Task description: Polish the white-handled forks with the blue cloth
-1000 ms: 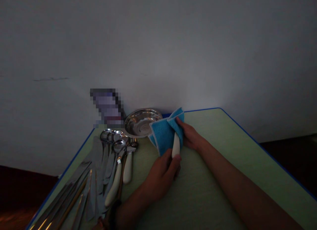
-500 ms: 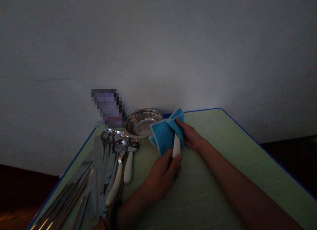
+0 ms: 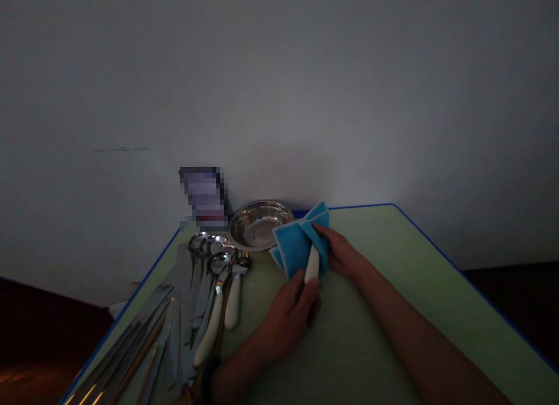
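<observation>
My left hand (image 3: 293,312) grips the lower end of a cream-coloured handle (image 3: 312,264). The far end of this utensil is wrapped inside a folded blue cloth (image 3: 293,245), so its kind is hidden. Around the cloth, my right hand (image 3: 340,251) is closed, pressing it about the hidden end with the thumb on top. Left of my left hand lie a spoon with a cream handle (image 3: 209,335) and another cream-handled piece (image 3: 233,303), its head partly covered.
Several metal spoons (image 3: 200,243) and table knives (image 3: 172,347) lie along the table's left side. A shallow steel bowl (image 3: 257,224) sits at the back edge, against the wall (image 3: 279,91). Beside it leans a blurred-out upright device (image 3: 205,198). The green table (image 3: 393,265) has blue edging.
The whole view has shifted slightly, with the scene lower and to the right. Both hands keep their hold on the handle and cloth, with little visible movement between them.
</observation>
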Demonstrator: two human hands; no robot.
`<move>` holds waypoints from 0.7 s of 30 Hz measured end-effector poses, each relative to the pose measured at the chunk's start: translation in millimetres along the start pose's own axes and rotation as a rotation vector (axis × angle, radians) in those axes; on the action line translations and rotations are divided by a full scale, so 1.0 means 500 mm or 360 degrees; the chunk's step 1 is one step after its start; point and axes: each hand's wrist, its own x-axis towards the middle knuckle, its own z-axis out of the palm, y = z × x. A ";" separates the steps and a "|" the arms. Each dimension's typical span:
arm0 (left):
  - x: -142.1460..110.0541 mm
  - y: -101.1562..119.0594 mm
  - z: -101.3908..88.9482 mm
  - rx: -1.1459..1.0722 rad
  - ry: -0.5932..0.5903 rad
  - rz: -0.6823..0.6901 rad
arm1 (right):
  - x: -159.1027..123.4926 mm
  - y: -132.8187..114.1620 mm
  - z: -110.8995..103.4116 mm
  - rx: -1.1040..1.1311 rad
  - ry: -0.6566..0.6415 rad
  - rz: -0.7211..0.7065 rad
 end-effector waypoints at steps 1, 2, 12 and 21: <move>0.001 0.000 0.000 -0.0031 0.0016 -0.0003 | 0.000 0.000 0.000 -0.0005 0.0005 -0.0006; 0.002 0.000 0.001 -0.0058 0.0032 -0.0008 | 0.000 0.000 0.000 -0.0004 0.0008 -0.0011; 0.006 -0.005 -0.004 -0.0267 0.0003 -0.0035 | -0.001 0.001 -0.003 0.0033 -0.0020 -0.0023; 0.007 -0.021 -0.009 -0.0263 -0.0059 0.0034 | -0.004 -0.004 0.001 0.0007 0.0025 0.0003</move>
